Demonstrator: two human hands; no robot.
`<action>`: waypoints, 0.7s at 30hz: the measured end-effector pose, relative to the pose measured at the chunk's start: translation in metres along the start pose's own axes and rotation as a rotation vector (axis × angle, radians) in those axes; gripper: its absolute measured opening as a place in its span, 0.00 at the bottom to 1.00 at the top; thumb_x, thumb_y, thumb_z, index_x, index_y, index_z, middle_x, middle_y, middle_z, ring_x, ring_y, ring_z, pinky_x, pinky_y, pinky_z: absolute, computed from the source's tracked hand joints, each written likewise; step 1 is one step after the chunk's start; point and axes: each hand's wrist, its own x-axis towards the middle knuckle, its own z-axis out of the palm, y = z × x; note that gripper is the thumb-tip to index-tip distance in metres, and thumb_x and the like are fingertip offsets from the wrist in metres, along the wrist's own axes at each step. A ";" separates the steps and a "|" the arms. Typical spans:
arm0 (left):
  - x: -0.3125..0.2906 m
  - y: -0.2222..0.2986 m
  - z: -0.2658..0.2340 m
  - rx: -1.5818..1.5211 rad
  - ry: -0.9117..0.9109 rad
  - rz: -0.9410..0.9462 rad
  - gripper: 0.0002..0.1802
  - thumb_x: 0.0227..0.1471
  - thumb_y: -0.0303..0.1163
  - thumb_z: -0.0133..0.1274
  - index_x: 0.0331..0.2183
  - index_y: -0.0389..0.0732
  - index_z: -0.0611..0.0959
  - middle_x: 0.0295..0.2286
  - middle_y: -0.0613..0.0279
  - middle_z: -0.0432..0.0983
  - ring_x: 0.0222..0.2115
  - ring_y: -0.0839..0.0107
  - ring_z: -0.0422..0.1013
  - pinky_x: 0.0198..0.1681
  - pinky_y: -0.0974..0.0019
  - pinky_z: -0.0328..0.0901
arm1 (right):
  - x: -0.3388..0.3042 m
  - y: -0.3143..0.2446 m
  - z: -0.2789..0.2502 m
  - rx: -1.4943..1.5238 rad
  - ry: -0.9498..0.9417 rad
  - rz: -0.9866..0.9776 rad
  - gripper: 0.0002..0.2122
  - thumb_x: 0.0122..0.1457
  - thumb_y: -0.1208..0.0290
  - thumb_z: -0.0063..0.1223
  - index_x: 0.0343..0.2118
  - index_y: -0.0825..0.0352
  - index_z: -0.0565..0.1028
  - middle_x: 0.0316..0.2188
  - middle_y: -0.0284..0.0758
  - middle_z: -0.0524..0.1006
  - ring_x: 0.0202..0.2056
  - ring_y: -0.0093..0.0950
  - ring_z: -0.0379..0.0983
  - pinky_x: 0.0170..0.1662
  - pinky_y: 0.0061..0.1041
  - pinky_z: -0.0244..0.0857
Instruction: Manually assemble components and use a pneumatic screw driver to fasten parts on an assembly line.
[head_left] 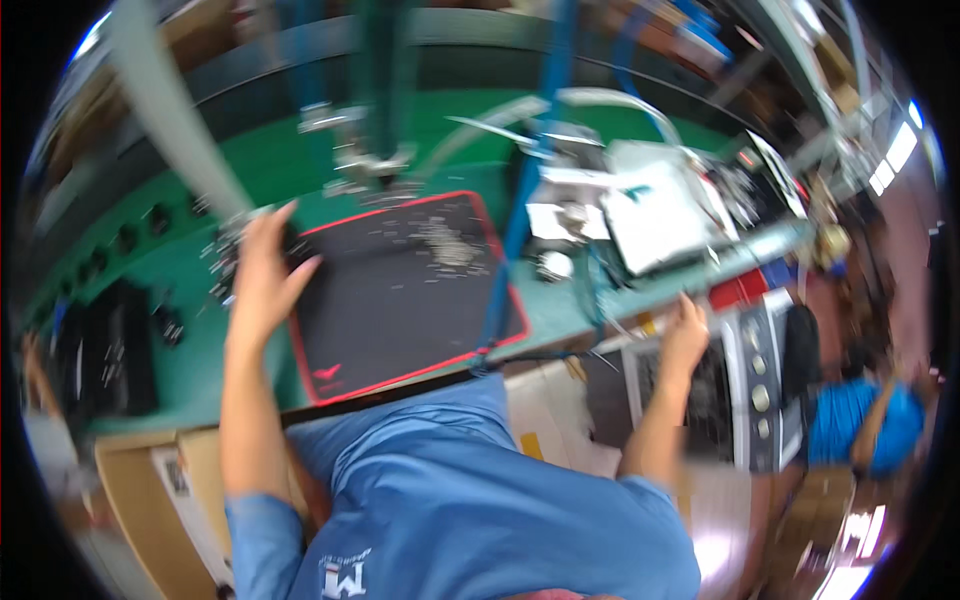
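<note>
Motion blurs the picture. My left hand (264, 270) is over the left edge of a black mat (380, 320) with a red border, thumb and fingers apart. Small dark parts (224, 262) lie right beside it, and I see nothing held in it. Many small metal pieces (448, 246) are scattered on the mat's far right part. My right hand (686, 336) is out to the right, just off the bench's front edge. Its fingers look bent, but the blur hides whether they hold anything.
A blue upright strap or tube (522, 200) crosses in front of the mat's right side. White trays (655, 215) and tools crowd the green bench's right end. Black items (115, 350) lie at left, an open cardboard box (140, 490) below. Another person in blue (865, 425) is at right.
</note>
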 end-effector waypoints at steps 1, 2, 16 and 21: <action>0.026 0.005 0.009 -0.117 -0.118 -0.051 0.44 0.44 0.26 0.69 0.62 0.41 0.70 0.51 0.45 0.70 0.56 0.46 0.65 0.61 0.52 0.62 | 0.001 0.024 0.013 -0.048 -0.060 -0.002 0.16 0.57 0.76 0.56 0.50 0.60 0.81 0.45 0.51 0.79 0.44 0.51 0.78 0.47 0.42 0.73; 0.047 -0.002 0.024 -0.108 -0.141 0.026 0.42 0.43 0.27 0.70 0.61 0.41 0.71 0.49 0.46 0.70 0.54 0.45 0.66 0.59 0.51 0.65 | 0.002 0.028 0.028 -0.175 -0.055 0.037 0.18 0.55 0.75 0.59 0.51 0.61 0.80 0.49 0.49 0.77 0.47 0.50 0.77 0.50 0.42 0.73; 0.144 -0.101 0.089 0.603 -0.469 -0.327 0.24 0.55 0.26 0.54 0.55 0.45 0.76 0.53 0.53 0.69 0.57 0.52 0.67 0.56 0.49 0.63 | 0.035 0.031 0.044 -0.182 -0.301 0.007 0.18 0.55 0.87 0.48 0.50 0.75 0.74 0.52 0.54 0.71 0.50 0.55 0.73 0.53 0.47 0.70; 0.134 -0.106 0.087 0.702 -0.488 -0.294 0.32 0.58 0.28 0.52 0.64 0.47 0.68 0.63 0.49 0.61 0.65 0.49 0.59 0.64 0.42 0.54 | 0.012 -0.058 -0.044 0.154 -0.002 -0.230 0.15 0.58 0.86 0.53 0.49 0.77 0.76 0.45 0.52 0.75 0.44 0.50 0.74 0.46 0.42 0.70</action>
